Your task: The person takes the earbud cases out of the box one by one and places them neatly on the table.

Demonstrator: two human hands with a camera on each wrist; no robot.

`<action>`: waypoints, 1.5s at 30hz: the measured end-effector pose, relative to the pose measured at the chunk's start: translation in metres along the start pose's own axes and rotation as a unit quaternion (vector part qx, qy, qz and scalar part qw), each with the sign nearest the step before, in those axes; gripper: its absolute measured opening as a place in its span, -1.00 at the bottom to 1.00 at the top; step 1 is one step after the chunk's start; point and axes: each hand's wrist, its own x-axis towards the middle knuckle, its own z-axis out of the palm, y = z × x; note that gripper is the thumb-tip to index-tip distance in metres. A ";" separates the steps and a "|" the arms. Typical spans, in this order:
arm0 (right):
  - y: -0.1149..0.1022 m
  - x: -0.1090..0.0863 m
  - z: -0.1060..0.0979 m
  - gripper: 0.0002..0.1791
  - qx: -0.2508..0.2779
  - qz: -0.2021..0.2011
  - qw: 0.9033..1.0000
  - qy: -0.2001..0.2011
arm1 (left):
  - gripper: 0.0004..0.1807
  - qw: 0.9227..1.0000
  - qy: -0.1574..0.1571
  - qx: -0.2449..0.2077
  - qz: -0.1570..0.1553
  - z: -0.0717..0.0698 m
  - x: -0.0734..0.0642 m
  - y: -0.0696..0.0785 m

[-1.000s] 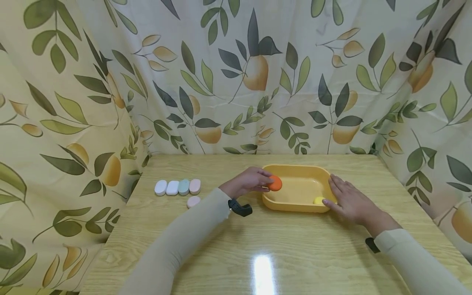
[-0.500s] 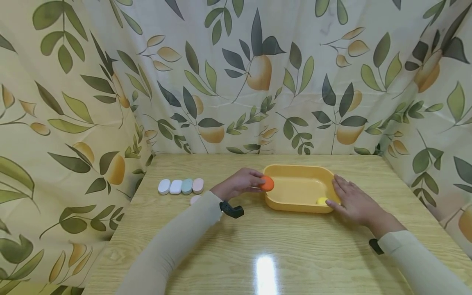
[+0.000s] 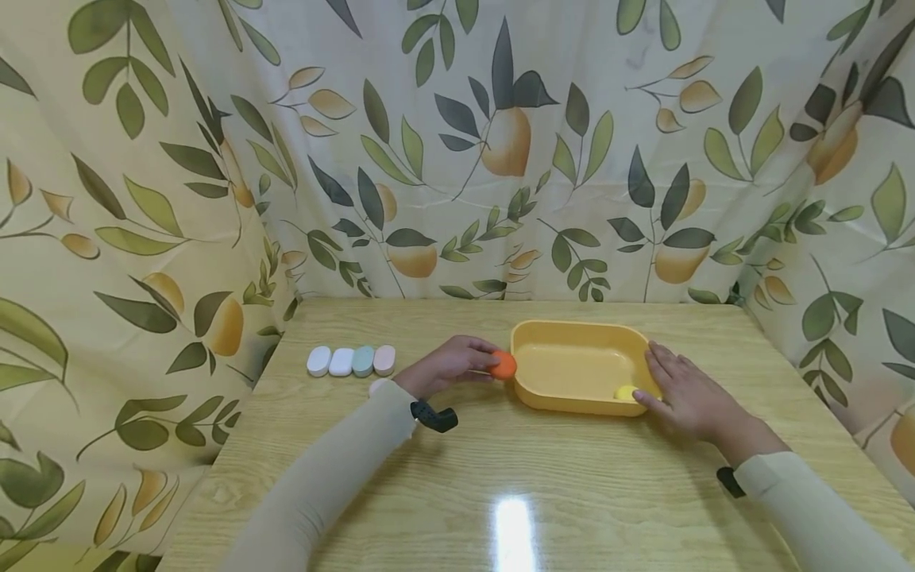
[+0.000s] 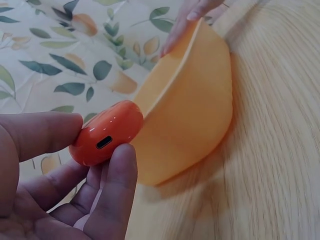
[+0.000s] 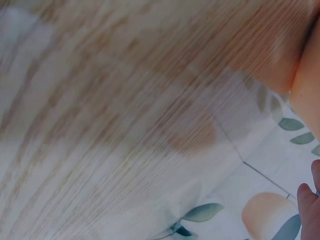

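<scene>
My left hand point(image 3: 452, 365) pinches a glossy orange earbud charging case point(image 3: 503, 365) between thumb and fingers, just outside the left end of a yellow-orange tray point(image 3: 572, 403). In the left wrist view a small dark port slot shows on the orange case point(image 4: 110, 135), and the tray point(image 4: 192, 110) stands behind it. My right hand point(image 3: 689, 397) rests with straight fingers along the tray's right end, its thumb by the near right corner. Inside that corner lies a small yellow rounded thing point(image 3: 625, 392), partly hidden by the wall. Only fingertips point(image 5: 307, 200) of the right hand show in the right wrist view.
To the left, a row of small rounded cases stands on the wooden table point(image 3: 429, 492): white point(image 3: 318, 361), white point(image 3: 341, 362), teal point(image 3: 363, 361) and pink point(image 3: 384, 361). Another pale piece point(image 3: 376, 386) is mostly behind the left sleeve. A patterned curtain point(image 3: 457, 159) encloses the table.
My left hand has carried the orange case leftward, from over the tray's left end to just outside it. The right hand stays against the tray. The view has shifted slightly.
</scene>
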 end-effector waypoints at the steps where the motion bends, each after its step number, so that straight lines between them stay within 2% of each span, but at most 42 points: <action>1: 0.000 0.000 0.000 -0.04 -0.001 -0.001 1.000 0.000 | -0.66 1.000 -0.002 0.003 0.000 -0.002 -0.001 -0.001; 10: -0.002 -0.001 0.000 -0.05 0.002 -0.005 1.000 -0.001 | -0.66 1.000 -0.012 0.023 0.003 -0.020 -0.012 -0.009; 24: 0.000 -0.003 -0.002 -0.05 -0.002 -0.005 1.000 0.001 | -0.65 0.999 -0.027 0.019 0.013 -0.036 -0.026 -0.015; 34: -0.003 -0.001 0.000 -0.06 0.008 -0.009 1.000 0.005 | -0.61 1.000 -0.003 0.005 0.011 -0.050 -0.041 -0.025; 45: 0.000 -0.001 -0.001 -0.06 0.002 -0.008 1.000 0.005 | -0.62 0.999 0.022 -0.016 0.019 -0.065 -0.057 -0.025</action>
